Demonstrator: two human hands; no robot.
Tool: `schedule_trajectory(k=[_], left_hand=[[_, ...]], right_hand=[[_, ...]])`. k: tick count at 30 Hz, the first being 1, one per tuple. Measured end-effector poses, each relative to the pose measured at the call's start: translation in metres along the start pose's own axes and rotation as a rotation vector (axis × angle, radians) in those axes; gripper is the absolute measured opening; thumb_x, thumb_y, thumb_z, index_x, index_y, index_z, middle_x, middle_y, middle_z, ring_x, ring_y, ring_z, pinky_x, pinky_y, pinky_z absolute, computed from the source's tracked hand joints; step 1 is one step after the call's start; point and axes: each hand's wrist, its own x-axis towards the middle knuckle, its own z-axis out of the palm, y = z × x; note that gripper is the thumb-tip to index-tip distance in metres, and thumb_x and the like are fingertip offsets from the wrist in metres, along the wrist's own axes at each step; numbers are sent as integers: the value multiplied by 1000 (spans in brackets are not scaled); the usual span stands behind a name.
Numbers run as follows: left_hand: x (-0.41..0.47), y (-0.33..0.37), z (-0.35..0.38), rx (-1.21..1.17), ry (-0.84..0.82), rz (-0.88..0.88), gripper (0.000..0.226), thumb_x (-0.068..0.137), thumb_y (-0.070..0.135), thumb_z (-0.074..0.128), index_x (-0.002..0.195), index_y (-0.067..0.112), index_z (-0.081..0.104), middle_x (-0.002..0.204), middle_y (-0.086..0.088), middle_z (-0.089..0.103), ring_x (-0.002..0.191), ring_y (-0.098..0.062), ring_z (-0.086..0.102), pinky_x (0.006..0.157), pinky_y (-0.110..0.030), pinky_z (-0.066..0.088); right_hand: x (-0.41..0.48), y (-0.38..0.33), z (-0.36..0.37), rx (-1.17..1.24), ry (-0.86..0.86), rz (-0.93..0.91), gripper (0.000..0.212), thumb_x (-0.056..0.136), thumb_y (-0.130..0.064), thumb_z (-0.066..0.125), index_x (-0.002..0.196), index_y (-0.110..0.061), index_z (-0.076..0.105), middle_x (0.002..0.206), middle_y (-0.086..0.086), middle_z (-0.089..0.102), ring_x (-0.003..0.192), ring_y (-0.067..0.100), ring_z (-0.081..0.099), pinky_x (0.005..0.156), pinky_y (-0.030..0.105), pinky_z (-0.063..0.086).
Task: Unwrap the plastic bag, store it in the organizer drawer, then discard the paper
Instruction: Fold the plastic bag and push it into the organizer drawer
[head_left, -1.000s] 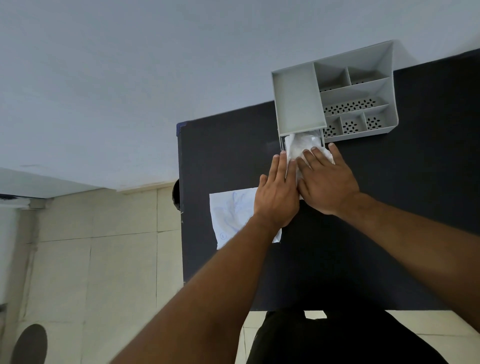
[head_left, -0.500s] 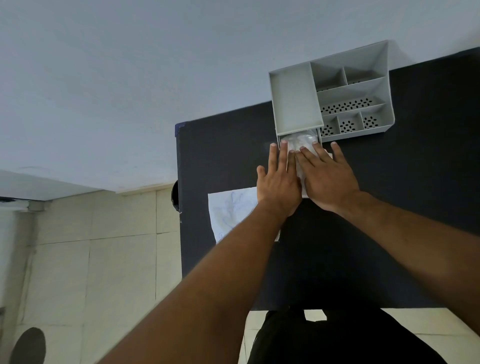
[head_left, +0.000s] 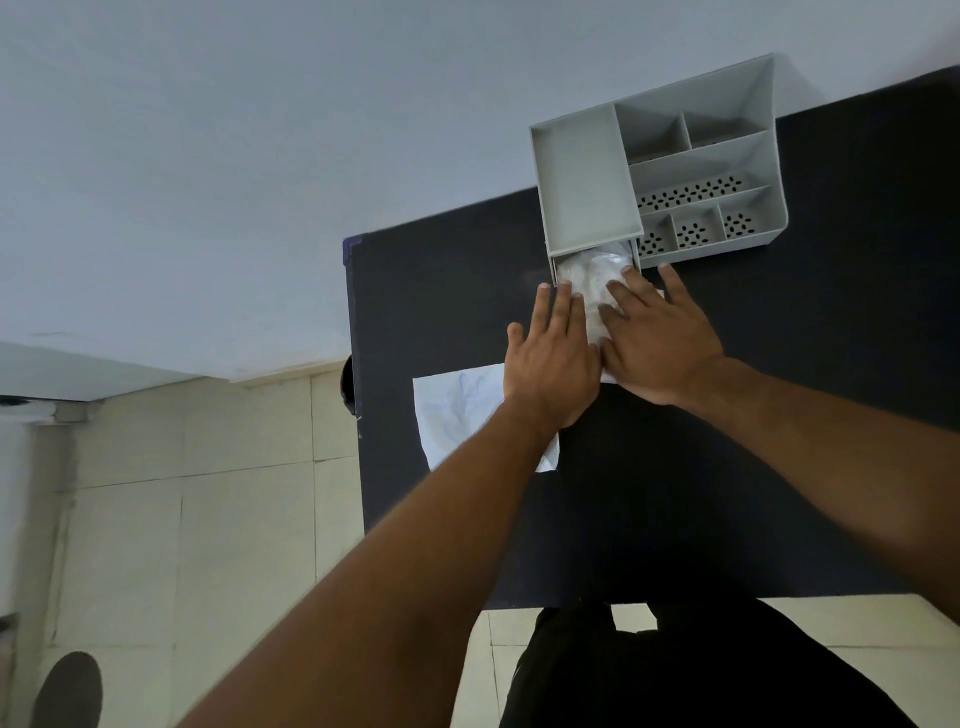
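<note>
A grey desk organizer (head_left: 722, 156) stands at the back of the dark table (head_left: 779, 415). Its drawer at the lower left is pulled out, and a crumpled clear plastic bag (head_left: 592, 275) lies in it, bulging above the rim. My left hand (head_left: 553, 358) and my right hand (head_left: 657, 340) lie flat side by side, fingers stretched out and pressing on the bag and the drawer front. A white sheet of paper (head_left: 457, 410) lies on the table under my left wrist, partly hidden by my arm.
The table's left edge (head_left: 356, 415) drops to a tiled floor (head_left: 208, 519). A pale wall (head_left: 260, 156) rises right behind the organizer. The organizer's upper compartments hold nothing visible. My dark-clothed body shows below the table's front edge.
Both hands have slid forward towards the organizer, and the bag has gone deeper into the drawer, with less of it showing in front.
</note>
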Motion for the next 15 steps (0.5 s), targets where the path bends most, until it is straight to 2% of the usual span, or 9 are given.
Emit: schedule_trajectory(k=[2,4,8,11,15], left_hand=[[-8,-3,5,-46,33,46,65,105,46,24,159,10,20,168,-6,10,155,-23,1,116,-54,26],[-12,-6,10,-95,39,93,68,103,50,26,158,11,22,168,-7,11,155,-22,3,116,-54,26],[-14,-14,12,-146,-11,150,84,98,65,31,160,12,14,169,-5,-1,155,-19,-6,118,-56,19],[-11,-21,12,-63,-56,162,102,89,78,36,160,11,7,169,-4,-7,154,-19,-11,118,-56,17],[-2,-19,12,46,-63,144,98,92,75,35,160,11,7,169,-5,-4,155,-22,-10,117,-55,21]], right_hand=[[-6,-3,1,63,63,50,58,98,-46,38,139,-10,57,158,17,40,152,33,22,122,56,10],[-13,-6,4,151,113,119,51,97,-38,44,137,-9,58,158,19,38,151,35,24,122,56,14],[-28,-14,11,318,132,219,55,96,-30,45,145,-6,49,163,20,25,151,37,22,124,50,18],[-36,-18,12,398,130,248,56,98,-25,49,150,-4,41,165,20,19,152,34,22,123,45,20],[-34,-18,12,433,129,230,55,102,-25,48,152,-5,37,167,18,15,153,32,20,121,39,18]])
